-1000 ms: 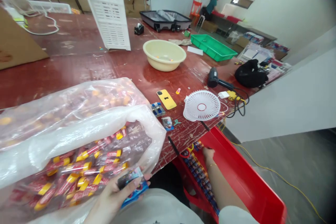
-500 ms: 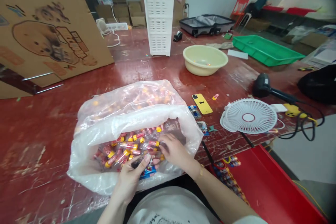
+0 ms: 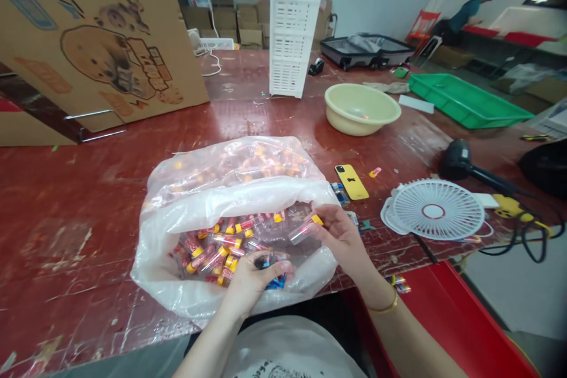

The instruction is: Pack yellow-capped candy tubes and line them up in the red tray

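A large translucent plastic bag [image 3: 221,198] lies on the red table with its mouth towards me. Inside are many small clear tubes [image 3: 215,260] with red contents and yellow caps. My right hand [image 3: 341,236], at the right side of the bag's mouth, pinches one yellow-capped tube [image 3: 305,229] by its capped end. My left hand [image 3: 254,280] is closed on a small blue printed packet [image 3: 277,280] over the front of the bag; dark pieces show near its fingers, too blurred to name.
Right of the bag lie a yellow phone [image 3: 352,182], a white fan [image 3: 438,209] and a black hair dryer [image 3: 460,159]. Behind stand a cream basin [image 3: 361,94], a green tray [image 3: 465,100] and a white crate stack [image 3: 292,29]. A large cardboard box [image 3: 110,59] stands left. One person [image 3: 465,15] works far back.
My right hand has risen out of the tubes to the right, with one tube in its fingers. My left hand still grips the packet. The whole view has shifted slightly.
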Action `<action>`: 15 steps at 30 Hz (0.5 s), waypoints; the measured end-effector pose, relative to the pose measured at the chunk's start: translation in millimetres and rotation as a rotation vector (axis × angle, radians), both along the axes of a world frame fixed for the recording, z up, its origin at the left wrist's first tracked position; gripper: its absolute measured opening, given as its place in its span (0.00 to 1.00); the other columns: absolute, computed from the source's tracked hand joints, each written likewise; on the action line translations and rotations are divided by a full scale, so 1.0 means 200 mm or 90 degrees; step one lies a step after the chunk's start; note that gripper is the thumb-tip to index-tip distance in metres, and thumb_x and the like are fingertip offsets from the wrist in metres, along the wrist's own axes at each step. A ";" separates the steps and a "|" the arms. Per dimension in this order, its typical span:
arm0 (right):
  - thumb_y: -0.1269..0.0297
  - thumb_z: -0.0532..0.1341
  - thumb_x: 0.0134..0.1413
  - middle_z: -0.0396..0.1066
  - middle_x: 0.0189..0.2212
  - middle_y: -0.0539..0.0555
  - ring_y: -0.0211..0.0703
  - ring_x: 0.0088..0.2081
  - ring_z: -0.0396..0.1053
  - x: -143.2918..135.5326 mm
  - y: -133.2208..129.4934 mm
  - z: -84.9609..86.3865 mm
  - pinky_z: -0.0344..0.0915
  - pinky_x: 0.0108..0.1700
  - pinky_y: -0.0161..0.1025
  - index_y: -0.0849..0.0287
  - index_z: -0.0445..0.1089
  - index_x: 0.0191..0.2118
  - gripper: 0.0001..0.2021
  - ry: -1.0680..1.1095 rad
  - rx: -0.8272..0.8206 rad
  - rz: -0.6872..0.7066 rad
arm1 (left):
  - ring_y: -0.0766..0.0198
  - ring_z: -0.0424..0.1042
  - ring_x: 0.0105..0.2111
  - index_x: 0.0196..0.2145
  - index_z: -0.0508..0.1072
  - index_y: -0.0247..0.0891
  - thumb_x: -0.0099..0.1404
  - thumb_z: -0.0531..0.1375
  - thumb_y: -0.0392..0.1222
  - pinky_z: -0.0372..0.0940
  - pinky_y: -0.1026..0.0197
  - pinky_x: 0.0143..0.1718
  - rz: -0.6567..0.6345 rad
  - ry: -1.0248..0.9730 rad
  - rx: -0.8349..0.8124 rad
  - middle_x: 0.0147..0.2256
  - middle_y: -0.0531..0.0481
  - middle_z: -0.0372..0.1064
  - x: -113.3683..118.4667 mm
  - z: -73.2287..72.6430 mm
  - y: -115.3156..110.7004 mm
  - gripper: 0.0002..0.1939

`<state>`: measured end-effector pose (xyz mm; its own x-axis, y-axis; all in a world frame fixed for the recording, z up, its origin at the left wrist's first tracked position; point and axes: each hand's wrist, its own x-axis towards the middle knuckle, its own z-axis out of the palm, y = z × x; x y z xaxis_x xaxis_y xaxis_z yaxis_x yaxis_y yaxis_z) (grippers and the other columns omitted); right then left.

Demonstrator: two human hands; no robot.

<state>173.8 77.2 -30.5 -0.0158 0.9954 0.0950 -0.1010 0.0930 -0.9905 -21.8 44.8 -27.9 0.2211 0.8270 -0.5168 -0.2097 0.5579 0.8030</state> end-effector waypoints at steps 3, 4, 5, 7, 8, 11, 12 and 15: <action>0.65 0.65 0.51 0.69 0.37 0.52 0.39 0.37 0.68 0.03 -0.03 0.13 0.67 0.40 0.37 0.54 0.60 0.39 0.13 -0.056 0.078 -0.023 | 0.59 0.74 0.23 0.29 0.78 0.35 0.42 0.73 0.43 0.66 0.61 0.29 -0.054 0.028 0.035 0.20 0.51 0.76 0.03 0.00 0.02 0.15; 0.66 0.64 0.52 0.69 0.37 0.52 0.39 0.37 0.68 0.04 -0.03 0.16 0.66 0.40 0.37 0.54 0.60 0.38 0.11 -0.108 0.111 -0.009 | 0.60 0.74 0.23 0.29 0.78 0.35 0.42 0.73 0.43 0.66 0.61 0.29 -0.070 0.034 0.041 0.20 0.51 0.76 0.04 0.00 0.02 0.15; 0.66 0.64 0.53 0.68 0.37 0.52 0.39 0.37 0.68 0.04 -0.03 0.19 0.66 0.40 0.38 0.54 0.61 0.37 0.10 -0.164 0.147 0.010 | 0.60 0.74 0.23 0.30 0.78 0.36 0.43 0.72 0.43 0.66 0.61 0.29 -0.082 0.039 0.045 0.21 0.52 0.76 0.05 0.00 0.03 0.15; 0.67 0.62 0.54 0.68 0.35 0.53 0.41 0.38 0.67 0.04 -0.03 0.23 0.65 0.41 0.39 0.55 0.62 0.35 0.07 -0.261 0.204 0.060 | 0.60 0.74 0.23 0.31 0.78 0.36 0.44 0.72 0.42 0.66 0.61 0.29 -0.095 0.050 0.051 0.20 0.53 0.75 0.06 0.00 0.03 0.15; 0.68 0.62 0.55 0.68 0.35 0.53 0.41 0.38 0.67 0.03 -0.02 0.24 0.65 0.42 0.40 0.55 0.62 0.34 0.06 -0.292 0.220 0.085 | 0.59 0.74 0.23 0.30 0.78 0.36 0.44 0.72 0.42 0.66 0.61 0.29 -0.100 0.057 0.055 0.20 0.53 0.75 0.06 0.01 0.03 0.14; 0.68 0.61 0.55 0.69 0.33 0.52 0.41 0.37 0.67 0.01 0.00 0.24 0.65 0.41 0.39 0.55 0.62 0.34 0.05 -0.320 0.222 0.151 | 0.59 0.73 0.22 0.25 0.77 0.37 0.44 0.71 0.43 0.65 0.62 0.27 -0.122 0.078 0.077 0.19 0.52 0.75 0.07 0.02 0.04 0.11; 0.67 0.61 0.55 0.69 0.33 0.52 0.40 0.36 0.67 0.00 0.00 0.23 0.65 0.40 0.39 0.56 0.62 0.33 0.05 -0.315 0.210 0.166 | 0.59 0.73 0.22 0.24 0.76 0.37 0.46 0.71 0.44 0.65 0.62 0.27 -0.130 0.084 0.082 0.20 0.51 0.75 0.06 0.02 0.03 0.10; 0.65 0.62 0.54 0.69 0.30 0.51 0.40 0.34 0.67 -0.01 0.02 0.19 0.66 0.38 0.38 0.56 0.62 0.33 0.06 -0.280 0.151 0.150 | 0.58 0.74 0.26 0.25 0.77 0.37 0.49 0.69 0.46 0.66 0.62 0.29 -0.143 0.082 0.077 0.23 0.50 0.77 0.06 0.03 0.03 0.10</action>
